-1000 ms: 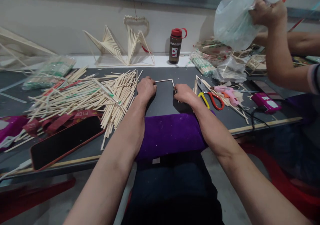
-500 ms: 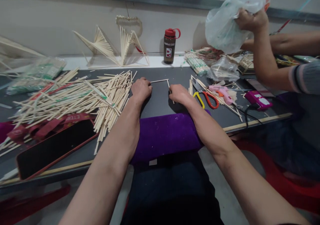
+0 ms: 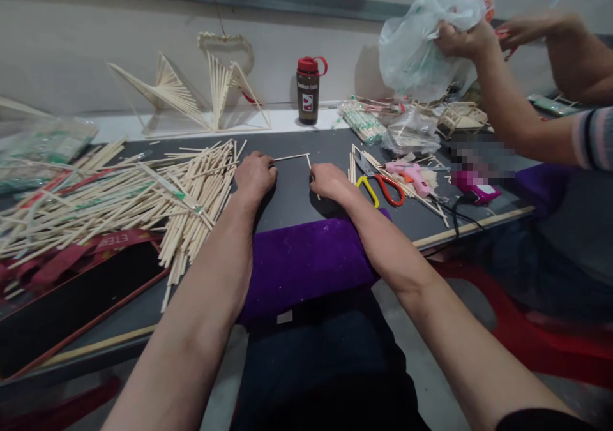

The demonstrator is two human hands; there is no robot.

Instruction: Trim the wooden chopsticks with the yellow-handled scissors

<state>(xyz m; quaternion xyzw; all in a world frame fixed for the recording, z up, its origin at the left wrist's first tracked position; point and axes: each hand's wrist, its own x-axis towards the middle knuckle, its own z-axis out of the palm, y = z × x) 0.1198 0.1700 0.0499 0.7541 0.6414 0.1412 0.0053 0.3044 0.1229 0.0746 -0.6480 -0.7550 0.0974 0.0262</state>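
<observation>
Two thin wooden sticks meet at a corner on the dark table. My left hand (image 3: 257,174) is closed on the left end of the crosswise stick (image 3: 292,157), beside the big pile of sticks (image 3: 191,195). The other stick (image 3: 309,162) runs toward me from the corner, and my right hand (image 3: 329,181) is closed on it, with its lower end showing below the fingers. A purple cushion (image 3: 306,262) lies across my lap, under my forearms.
Scissors (image 3: 390,189), a pink glue gun (image 3: 409,174) and a magenta device (image 3: 476,187) lie right. A bottle (image 3: 308,92) stands behind. Another person's hand holds a plastic bag (image 3: 421,45) at upper right. A phone (image 3: 81,303) rests front left; stick models (image 3: 165,89) stand behind.
The view has shifted slightly to the right. My hands and the two sticks keep their arrangement. The other person's far hand has come up near the bag.
</observation>
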